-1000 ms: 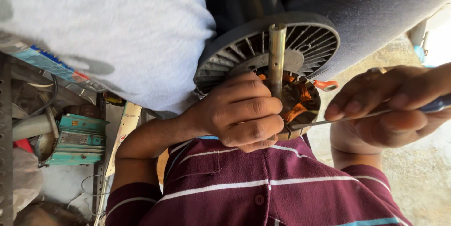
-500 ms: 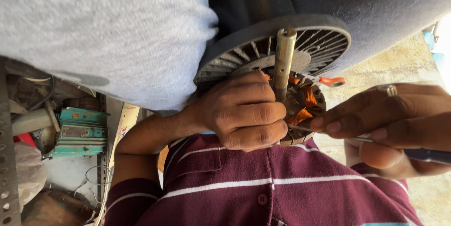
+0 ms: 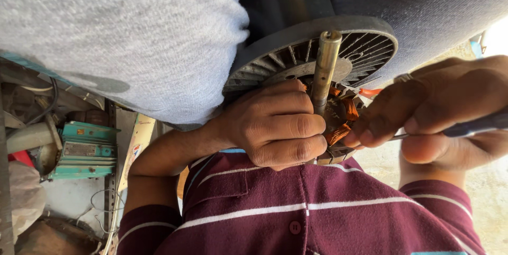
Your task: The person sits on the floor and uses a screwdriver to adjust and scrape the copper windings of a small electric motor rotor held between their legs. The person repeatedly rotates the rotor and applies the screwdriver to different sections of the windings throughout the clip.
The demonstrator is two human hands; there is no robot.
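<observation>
Grey ribbed motor housing point(image 3: 317, 54) wedged between the knees, steel shaft point(image 3: 324, 69) sticking out. Left hand point(image 3: 278, 128) clenched round the copper windings point(image 3: 341, 120) beside the shaft. Right hand point(image 3: 439, 106) pinched shut on a thin screwdriver point(image 3: 465, 126), tip at the windings.

Small repair workshop, cluttered. Opened motor point(image 3: 317, 69) with copper windings point(image 3: 341, 120) and bare shaft point(image 3: 324, 69) in hand. At the left edge: teal metal unit point(image 3: 84, 151), loose wires point(image 3: 50, 101), a pipe point(image 3: 26, 137), dusty scrap. Rough concrete floor point(image 3: 489, 197) at right.
</observation>
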